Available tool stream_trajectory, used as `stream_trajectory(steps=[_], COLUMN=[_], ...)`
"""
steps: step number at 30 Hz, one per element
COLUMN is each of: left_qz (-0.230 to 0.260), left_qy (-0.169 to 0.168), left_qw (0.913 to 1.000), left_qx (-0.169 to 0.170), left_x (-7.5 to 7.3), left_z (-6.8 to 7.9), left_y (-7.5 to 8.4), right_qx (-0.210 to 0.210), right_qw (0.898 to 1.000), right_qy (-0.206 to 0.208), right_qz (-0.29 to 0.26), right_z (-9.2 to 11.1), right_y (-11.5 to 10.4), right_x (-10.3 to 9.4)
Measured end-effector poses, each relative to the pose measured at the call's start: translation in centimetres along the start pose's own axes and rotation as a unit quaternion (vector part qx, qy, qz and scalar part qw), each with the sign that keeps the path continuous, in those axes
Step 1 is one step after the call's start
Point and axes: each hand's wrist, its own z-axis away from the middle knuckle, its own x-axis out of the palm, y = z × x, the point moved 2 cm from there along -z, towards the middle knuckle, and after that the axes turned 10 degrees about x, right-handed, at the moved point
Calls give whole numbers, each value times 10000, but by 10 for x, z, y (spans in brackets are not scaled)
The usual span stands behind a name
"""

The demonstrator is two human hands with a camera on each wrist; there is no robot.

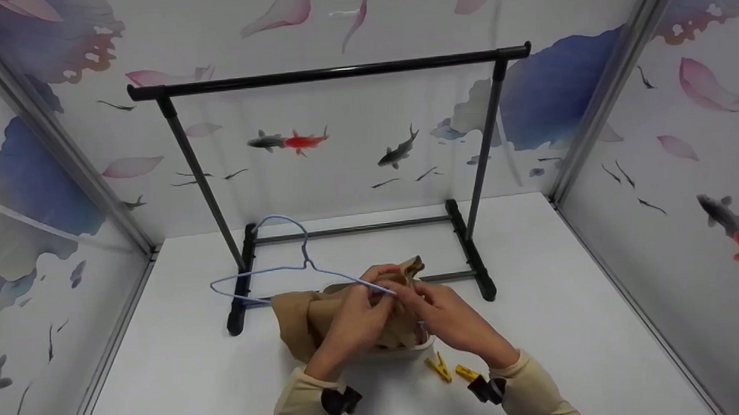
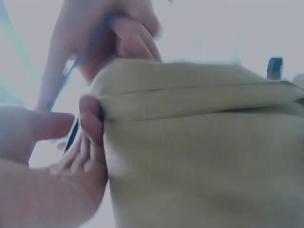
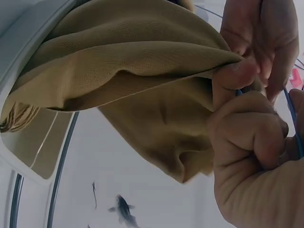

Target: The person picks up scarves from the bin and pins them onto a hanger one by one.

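Observation:
A blue clothes hanger (image 1: 273,270) slants over a brown garment (image 1: 296,317), its right end among both hands. My left hand (image 1: 361,315) holds the garment's folded edge; in the left wrist view the fingertips (image 2: 91,118) touch the cloth and the thumb stands apart from them. My right hand (image 1: 444,309) grips the hanger near its end, and in the right wrist view its curled fingers (image 3: 251,126) also meet the cloth's edge. Under the garment stands a pale basket (image 1: 405,352), mostly hidden, with cord-like strands (image 3: 21,116) inside it.
A black garment rack (image 1: 334,73) stands behind, its feet (image 1: 237,316) on the white table (image 1: 166,374). Near the right wrist lie a yellow clothespin (image 1: 438,368) and a second yellow piece (image 1: 467,372). Printed panels (image 1: 356,171) enclose the back and sides.

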Motion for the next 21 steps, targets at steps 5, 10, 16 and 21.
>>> stream_trajectory(steps=[5,10,16,21], left_qz=[-140,-1701,-3780,-4959], left_qy=[-654,-785,-530,-470], left_qw=[9972,9794,9168,8550], left_qx=[336,755,1173,1446], left_x=[-11,-6,-14,-48], left_z=[5,7,10,17], left_y=[-6,-13,-22,-33], right_qx=[5,-418,-865,-750], right_qw=[9998,9991,9935,9938], right_qy=[182,-31,-235,-171], right_qz=[-123,74,698,806], right_z=[0,-2,-3,-4], right_y=[5,9,14,19], right_x=[-8,-8,-11,-15])
